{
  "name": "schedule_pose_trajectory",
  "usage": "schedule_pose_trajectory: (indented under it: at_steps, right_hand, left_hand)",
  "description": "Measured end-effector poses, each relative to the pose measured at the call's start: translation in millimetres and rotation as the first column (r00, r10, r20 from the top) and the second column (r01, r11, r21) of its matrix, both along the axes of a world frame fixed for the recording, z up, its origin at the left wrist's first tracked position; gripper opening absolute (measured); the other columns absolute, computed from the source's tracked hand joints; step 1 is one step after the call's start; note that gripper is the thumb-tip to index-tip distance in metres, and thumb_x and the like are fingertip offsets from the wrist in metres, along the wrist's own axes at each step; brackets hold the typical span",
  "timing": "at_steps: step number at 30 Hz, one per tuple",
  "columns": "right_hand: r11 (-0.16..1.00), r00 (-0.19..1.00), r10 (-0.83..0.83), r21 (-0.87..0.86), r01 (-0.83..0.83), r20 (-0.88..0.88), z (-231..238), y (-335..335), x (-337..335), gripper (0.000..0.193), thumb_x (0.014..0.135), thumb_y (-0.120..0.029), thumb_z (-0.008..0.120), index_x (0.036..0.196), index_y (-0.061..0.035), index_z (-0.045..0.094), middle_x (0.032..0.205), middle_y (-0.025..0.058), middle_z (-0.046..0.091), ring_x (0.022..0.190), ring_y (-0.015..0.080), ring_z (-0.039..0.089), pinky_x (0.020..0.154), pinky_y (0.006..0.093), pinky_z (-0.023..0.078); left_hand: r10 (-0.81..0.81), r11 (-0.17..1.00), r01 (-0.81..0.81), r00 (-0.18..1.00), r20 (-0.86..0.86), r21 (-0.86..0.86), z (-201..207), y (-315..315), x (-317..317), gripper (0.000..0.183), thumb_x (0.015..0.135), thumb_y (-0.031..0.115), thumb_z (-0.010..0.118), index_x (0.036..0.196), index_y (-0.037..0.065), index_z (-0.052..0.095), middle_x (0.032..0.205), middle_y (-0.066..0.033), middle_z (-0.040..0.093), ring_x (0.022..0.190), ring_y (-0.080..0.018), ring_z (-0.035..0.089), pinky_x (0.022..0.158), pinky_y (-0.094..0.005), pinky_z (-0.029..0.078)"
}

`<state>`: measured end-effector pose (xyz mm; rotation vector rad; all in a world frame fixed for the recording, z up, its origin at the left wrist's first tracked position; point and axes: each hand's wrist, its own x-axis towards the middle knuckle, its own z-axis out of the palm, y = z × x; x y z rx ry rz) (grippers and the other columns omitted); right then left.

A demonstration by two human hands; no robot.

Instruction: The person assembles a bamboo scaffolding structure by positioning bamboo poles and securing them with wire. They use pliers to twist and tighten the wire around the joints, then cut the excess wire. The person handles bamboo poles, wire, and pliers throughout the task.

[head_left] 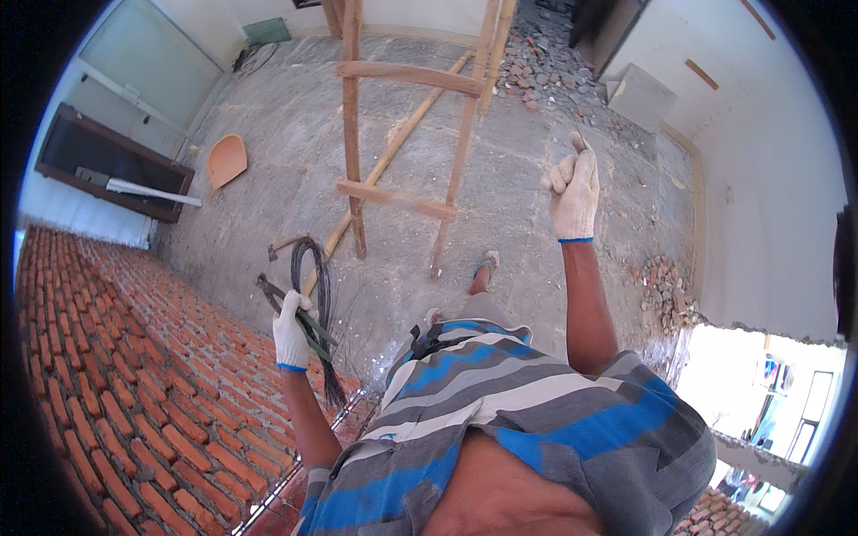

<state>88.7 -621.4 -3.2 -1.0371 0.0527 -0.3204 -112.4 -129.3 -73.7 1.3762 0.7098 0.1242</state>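
My left hand (290,332), in a white knit glove with a blue cuff, is closed around a pair of pincers. Their dark jaws (270,290) point away to the left, and the green handles (319,332) come out on the other side. Right beside that hand is a looped bundle of black wire (323,295), its loose ends fanned out below; I cannot tell whether the hand also holds it. My right hand (575,188), gloved the same way, is raised over the floor with its fingers pinched. Something thin and dark shows at its fingertips, too small to make out.
A wooden ladder (351,134) stands ahead, with a bamboo pole (393,147) slanting behind it. A hammer (284,243) lies left of the ladder, an orange scoop (227,161) farther left. Rubble (545,71) covers the far right. A brick wall (134,384) rises at left.
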Motion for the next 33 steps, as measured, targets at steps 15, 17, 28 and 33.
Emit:
schedule_pose_trajectory:
  at_steps: [15, 17, 28, 33]
  right_hand:
    - [0.943, 0.930, -0.331, -0.092, 0.319, -0.163, 15.1, -5.1, 0.7, 0.035, 0.114, -0.036, 0.048, 0.131, -0.0101, 0.065, 0.070, -0.0063, 0.040, 0.061, 0.0060, 0.037, 0.051, 0.0265, 0.027]
    - [0.985, 0.988, -0.132, 0.099, 0.139, -0.078, 15.9, -36.5, 4.1, 0.036, 0.115, -0.039, 0.049, 0.129, -0.0100, 0.066, 0.070, -0.0057, 0.041, 0.061, 0.0070, 0.036, 0.052, 0.0268, 0.027]
    - [0.964, 0.964, -0.264, -0.018, 0.264, 0.019, 47.1, -10.1, -18.4, 0.049, 0.116, -0.042, 0.047, 0.146, -0.0050, 0.056, 0.069, -0.0035, 0.047, 0.062, 0.0089, 0.032, 0.056, 0.0285, 0.025]
    - [0.985, 0.981, 0.103, 0.118, -0.123, 0.163, 58.7, -34.6, -12.2, 0.049, 0.116, -0.041, 0.044, 0.143, -0.0038, 0.060, 0.067, -0.0035, 0.046, 0.059, 0.0091, 0.032, 0.055, 0.0278, 0.027]
  left_hand:
    - [0.080, 0.969, 0.031, 0.900, 0.429, -0.245, 62.3, -3.6, 5.4, 0.036, 0.110, 0.035, 0.058, 0.083, 0.012, 0.053, 0.086, -0.0037, 0.055, 0.083, -0.0211, 0.054, 0.086, -0.0416, 0.049]
    - [0.124, 0.958, 0.010, 0.887, 0.444, -0.287, 71.1, 3.9, 7.3, 0.035, 0.110, 0.034, 0.058, 0.082, 0.013, 0.052, 0.085, -0.0035, 0.052, 0.083, -0.0211, 0.052, 0.086, -0.0429, 0.047]
    - [0.129, 0.938, 0.085, 0.815, 0.566, -0.336, 80.8, 26.4, 16.8, 0.037, 0.112, 0.035, 0.055, 0.081, 0.014, 0.054, 0.086, -0.0034, 0.048, 0.083, -0.0198, 0.051, 0.086, -0.0432, 0.044]
    - [0.183, 0.895, 0.110, 0.794, 0.580, -0.433, 79.8, 31.7, 11.9, 0.037, 0.112, 0.035, 0.055, 0.081, 0.014, 0.054, 0.087, -0.0038, 0.050, 0.083, -0.0204, 0.052, 0.086, -0.0445, 0.045]
